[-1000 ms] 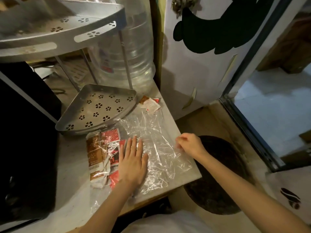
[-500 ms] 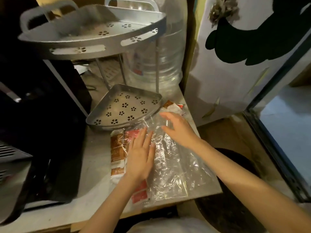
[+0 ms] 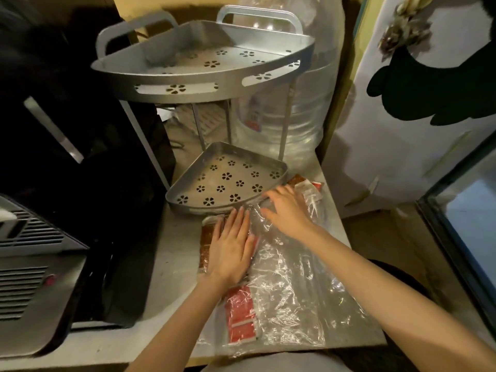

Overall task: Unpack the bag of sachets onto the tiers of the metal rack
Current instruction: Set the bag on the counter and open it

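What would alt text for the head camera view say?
Two bare hands, left hand and right hand, press flat on a clear plastic bag of sachets before an empty two-tier metal rack.

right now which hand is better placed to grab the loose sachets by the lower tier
Right. The right hand already reaches toward the loose sachets beside the lower tier, fingers open, while the left hand lies flat, pinning the bag.

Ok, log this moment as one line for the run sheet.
stage: unpacking not begun | left hand: flat on sachets in plastic bag | right hand: open, on bag near lower tier | both tiers: no sachets
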The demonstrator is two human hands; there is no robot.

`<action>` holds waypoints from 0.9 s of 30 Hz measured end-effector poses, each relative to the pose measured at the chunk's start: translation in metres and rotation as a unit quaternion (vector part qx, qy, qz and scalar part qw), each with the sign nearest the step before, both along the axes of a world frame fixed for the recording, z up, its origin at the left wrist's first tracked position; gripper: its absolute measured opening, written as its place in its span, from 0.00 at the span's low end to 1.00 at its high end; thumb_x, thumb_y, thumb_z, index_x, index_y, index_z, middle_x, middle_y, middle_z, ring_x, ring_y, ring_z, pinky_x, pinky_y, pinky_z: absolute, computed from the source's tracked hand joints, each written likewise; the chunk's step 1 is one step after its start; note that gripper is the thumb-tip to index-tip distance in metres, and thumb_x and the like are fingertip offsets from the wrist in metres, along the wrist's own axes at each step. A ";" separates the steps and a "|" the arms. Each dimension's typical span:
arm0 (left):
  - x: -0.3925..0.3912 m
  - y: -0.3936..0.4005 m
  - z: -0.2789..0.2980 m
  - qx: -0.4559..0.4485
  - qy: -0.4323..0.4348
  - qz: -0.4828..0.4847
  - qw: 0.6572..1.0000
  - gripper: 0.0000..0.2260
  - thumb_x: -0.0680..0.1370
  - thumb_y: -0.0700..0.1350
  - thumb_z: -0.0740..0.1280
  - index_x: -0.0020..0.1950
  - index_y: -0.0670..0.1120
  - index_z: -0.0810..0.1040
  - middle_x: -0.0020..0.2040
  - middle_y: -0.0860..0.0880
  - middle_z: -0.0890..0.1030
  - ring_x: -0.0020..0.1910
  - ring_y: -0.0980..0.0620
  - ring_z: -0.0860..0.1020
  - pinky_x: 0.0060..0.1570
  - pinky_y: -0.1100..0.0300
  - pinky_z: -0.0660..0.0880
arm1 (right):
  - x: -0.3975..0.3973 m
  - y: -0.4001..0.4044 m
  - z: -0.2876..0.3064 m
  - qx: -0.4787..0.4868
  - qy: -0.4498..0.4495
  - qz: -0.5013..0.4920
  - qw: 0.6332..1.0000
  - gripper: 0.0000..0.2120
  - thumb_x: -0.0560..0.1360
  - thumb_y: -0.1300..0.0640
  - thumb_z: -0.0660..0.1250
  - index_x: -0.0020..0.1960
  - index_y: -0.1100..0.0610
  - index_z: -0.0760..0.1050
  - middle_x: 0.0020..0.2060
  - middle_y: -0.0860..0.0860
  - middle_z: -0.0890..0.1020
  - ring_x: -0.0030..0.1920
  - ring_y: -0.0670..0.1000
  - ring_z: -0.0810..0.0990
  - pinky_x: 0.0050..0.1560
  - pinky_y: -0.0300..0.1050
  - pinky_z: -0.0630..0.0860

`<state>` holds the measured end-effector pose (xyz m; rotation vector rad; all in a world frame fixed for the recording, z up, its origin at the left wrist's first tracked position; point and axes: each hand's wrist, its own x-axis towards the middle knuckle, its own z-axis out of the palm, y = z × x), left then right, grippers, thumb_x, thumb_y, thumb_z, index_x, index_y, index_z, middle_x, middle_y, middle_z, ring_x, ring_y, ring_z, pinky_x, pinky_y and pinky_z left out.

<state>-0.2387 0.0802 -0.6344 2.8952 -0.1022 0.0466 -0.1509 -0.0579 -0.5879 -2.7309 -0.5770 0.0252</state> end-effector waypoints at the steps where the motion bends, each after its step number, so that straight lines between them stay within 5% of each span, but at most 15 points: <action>1: 0.000 0.000 -0.001 0.000 0.001 -0.001 1.000 0.28 0.73 0.59 0.29 0.72 0.52 0.37 0.73 0.55 0.37 0.72 0.57 0.34 0.68 0.59 0.29 | 0.000 -0.001 -0.001 0.008 -0.001 -0.001 1.000 0.16 0.76 0.50 0.61 0.62 0.53 0.72 0.63 0.50 0.75 0.65 0.52 0.68 0.64 0.50 0.62; 6: 0.000 0.000 -0.008 0.006 0.002 -0.001 1.000 0.32 0.71 0.61 0.24 0.73 0.51 0.38 0.74 0.54 0.38 0.73 0.57 0.35 0.69 0.57 0.30 | -0.005 -0.003 -0.001 0.069 0.004 -0.019 0.997 0.10 0.74 0.51 0.65 0.53 0.52 0.78 0.52 0.49 0.81 0.56 0.51 0.74 0.60 0.48 0.64; 13: 0.001 0.001 -0.012 -0.002 0.007 -0.002 1.000 0.26 0.77 0.58 0.33 0.74 0.52 0.39 0.75 0.54 0.39 0.74 0.57 0.37 0.70 0.57 0.32 | -0.014 -0.007 -0.002 0.129 -0.020 -0.031 0.991 0.05 0.73 0.54 0.67 0.45 0.54 0.80 0.45 0.49 0.81 0.50 0.49 0.74 0.61 0.47 0.63; 19: 0.002 0.003 -0.014 0.003 0.015 -0.010 1.000 0.33 0.69 0.61 0.20 0.72 0.52 0.37 0.74 0.54 0.39 0.74 0.57 0.37 0.70 0.57 0.33 | -0.022 -0.033 0.009 0.229 0.032 -0.060 0.971 0.03 0.73 0.59 0.67 0.45 0.57 0.79 0.41 0.45 0.77 0.47 0.50 0.75 0.54 0.52 0.72; 24: 0.004 0.004 -0.017 0.009 0.014 -0.011 1.000 0.32 0.70 0.61 0.23 0.72 0.52 0.37 0.75 0.54 0.39 0.73 0.57 0.36 0.70 0.57 0.32 | -0.028 -0.062 0.016 0.311 0.070 -0.130 0.939 0.05 0.74 0.59 0.66 0.48 0.59 0.78 0.44 0.48 0.78 0.45 0.42 0.73 0.44 0.24 0.67; 27: 0.003 0.002 -0.015 0.006 0.011 -0.009 1.000 0.29 0.72 0.61 0.28 0.72 0.52 0.38 0.75 0.54 0.41 0.73 0.57 0.37 0.71 0.56 0.33 | -0.030 -0.081 0.017 0.341 0.065 -0.166 0.923 0.02 0.73 0.59 0.67 0.43 0.53 0.77 0.41 0.44 0.76 0.48 0.45 0.72 0.42 0.20 0.64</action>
